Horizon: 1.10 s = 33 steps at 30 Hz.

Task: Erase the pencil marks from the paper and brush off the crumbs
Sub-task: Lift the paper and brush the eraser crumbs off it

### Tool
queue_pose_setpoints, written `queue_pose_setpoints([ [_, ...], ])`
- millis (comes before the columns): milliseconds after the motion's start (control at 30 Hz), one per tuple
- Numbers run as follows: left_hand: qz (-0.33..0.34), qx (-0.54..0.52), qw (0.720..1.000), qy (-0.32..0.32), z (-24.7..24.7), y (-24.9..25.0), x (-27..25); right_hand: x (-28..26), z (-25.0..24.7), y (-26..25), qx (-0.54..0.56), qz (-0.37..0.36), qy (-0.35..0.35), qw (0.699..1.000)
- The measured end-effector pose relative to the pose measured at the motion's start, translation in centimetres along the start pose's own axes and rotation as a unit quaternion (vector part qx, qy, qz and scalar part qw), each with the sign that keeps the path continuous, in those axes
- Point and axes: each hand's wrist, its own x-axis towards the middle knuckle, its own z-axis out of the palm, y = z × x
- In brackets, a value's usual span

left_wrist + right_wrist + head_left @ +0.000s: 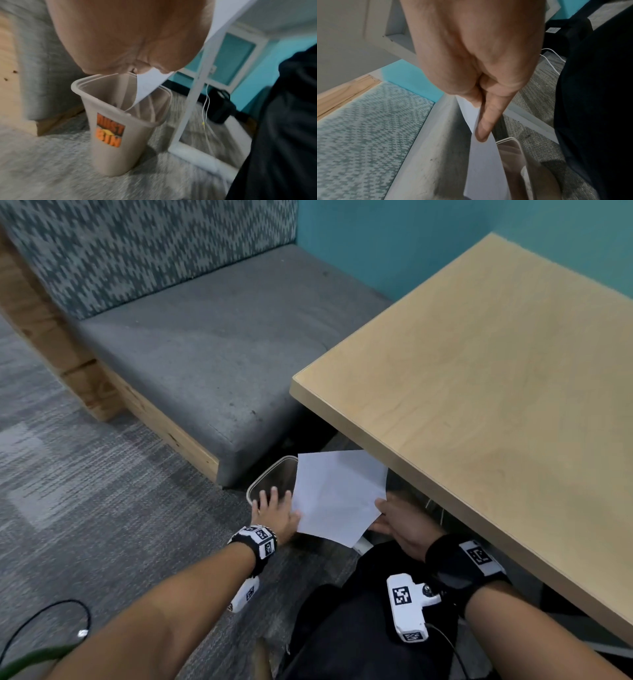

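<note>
Forearms reach down off the table edge toward the floor, both wrists banded with marker tags. Landmark: the dustbin (109, 135), beige plastic with an orange label, standing on the grey carpet (85, 491) beside the white table leg (193, 94). The paper (337, 494) is held in the air directly above the dustbin, tilted, its lowest corner dipping inside the rim in the left wrist view. Right hand (402, 525), on the table side of the dustbin, pinches the paper's near edge, thumb on top and one finger (485, 121) laid along the underside. Left hand (274, 511), on the carpet side of the dustbin, has its fingers spread above the rim while its thumb meets the paper's edge; whether that thumb grips or merely touches cannot be told. No pencil marks are legible on the sheet; the surface is too blurred to confirm crumbs. Judged step: erasing looks finished, crumb removal in hand, sheet positioned as a chute. Next move likely calls for a steady right-hand pinch, steeper tilt, and light flat sweeps by the left fingers down toward the low corner, without creasing. Beyond the dustbin: grey bench seat (205, 354), patterned backrest (137, 244), teal wall (394, 244); bare wooden table (496, 371) to its right.
</note>
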Motion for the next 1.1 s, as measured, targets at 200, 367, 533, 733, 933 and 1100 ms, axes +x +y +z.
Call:
queue_pose_setpoints([
  [200,0.303,-0.147,0.939,0.066,-4.4,9.8,-7.6,0.4,0.0,0.5,-0.002,0.000,-0.005,1.000],
  [367,0.343,-0.190,0.919,0.048,-4.3,12.1,-8.1,0.1,0.3,0.2,0.008,-0.023,-0.040,0.999],
  [533,0.167,-0.048,0.984,0.032,-0.8,4.0,-1.5,0.0,-0.6,0.7,0.037,0.003,-0.027,0.999],
  [733,0.057,-0.054,0.996,0.040,-3.1,2.0,-0.6,-0.2,-1.4,1.3,0.046,0.005,-0.015,0.999],
  [933,0.404,-0.154,0.896,0.102,-5.6,13.5,-8.5,-0.1,-0.1,0.3,0.029,-0.031,-0.045,0.998],
  [1100,0.303,-0.168,0.934,0.088,-3.7,9.8,-6.3,-0.3,-0.5,0.1,0.071,-0.022,-0.035,0.997],
])
